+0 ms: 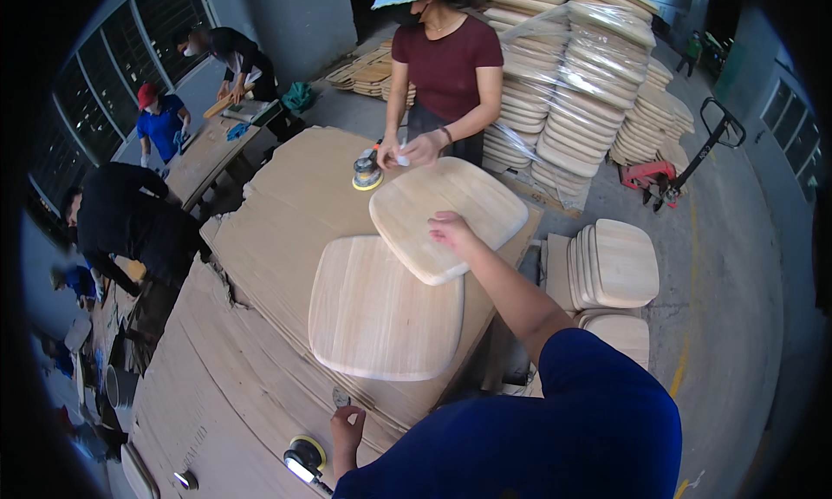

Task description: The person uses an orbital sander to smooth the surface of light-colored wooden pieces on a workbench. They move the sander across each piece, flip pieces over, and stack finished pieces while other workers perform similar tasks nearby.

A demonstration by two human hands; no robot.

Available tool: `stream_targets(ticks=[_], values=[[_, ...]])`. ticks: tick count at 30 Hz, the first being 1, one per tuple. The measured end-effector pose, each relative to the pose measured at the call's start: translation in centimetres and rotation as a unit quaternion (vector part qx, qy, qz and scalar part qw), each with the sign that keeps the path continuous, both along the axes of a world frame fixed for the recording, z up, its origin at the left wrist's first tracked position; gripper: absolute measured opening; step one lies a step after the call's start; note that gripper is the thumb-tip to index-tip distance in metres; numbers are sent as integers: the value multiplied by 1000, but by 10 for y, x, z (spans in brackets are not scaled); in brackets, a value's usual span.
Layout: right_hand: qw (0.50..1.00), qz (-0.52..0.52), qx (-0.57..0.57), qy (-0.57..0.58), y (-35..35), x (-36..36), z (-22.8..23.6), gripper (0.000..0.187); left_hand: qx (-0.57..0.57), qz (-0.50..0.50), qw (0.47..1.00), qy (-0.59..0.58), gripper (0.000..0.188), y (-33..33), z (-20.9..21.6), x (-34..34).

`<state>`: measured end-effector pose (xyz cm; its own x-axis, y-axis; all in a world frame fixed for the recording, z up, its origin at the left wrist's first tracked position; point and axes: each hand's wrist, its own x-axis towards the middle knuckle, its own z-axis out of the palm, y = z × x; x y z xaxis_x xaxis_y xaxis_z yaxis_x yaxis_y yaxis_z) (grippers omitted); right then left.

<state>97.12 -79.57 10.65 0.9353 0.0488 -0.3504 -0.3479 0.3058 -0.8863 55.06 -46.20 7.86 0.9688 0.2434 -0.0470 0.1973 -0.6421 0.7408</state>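
My right hand (451,230) is over the upper pale wooden panel (485,195), its fingers curled together; I cannot make out whether anything small is in them. That rounded-corner panel partly overlaps a second wooden panel (381,317) lying nearer on the cardboard. Lower down, my left hand (347,431) has its fingers closed at the edge of a small grey disc (341,397), which it appears to pinch. Beside that hand rests a sander (305,456) with a yellow-rimmed pad. Across the table, a person in a maroon shirt holds a small white thing (402,158) above the far panel.
Cardboard (286,195) covers the worktable. Another yellow-padded sander (367,171) sits near the person opposite. Stacked panels (624,265) stand at the right, taller wrapped stacks (581,100) behind. A red pallet jack (646,176) is farther right. Several people work at benches (208,156) on the left.
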Motion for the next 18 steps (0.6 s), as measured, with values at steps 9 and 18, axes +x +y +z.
stream_targets(ticks=[9, 18], values=[[894, 424, -143, -14, -10, -204, -39, 33, 51, -110, 991, -47, 12, -50, 16, 61], [877, 441, -79, -172, -1, -267, -13, 33, 8, -196, 980, -20, 13, -138, 68, 84]])
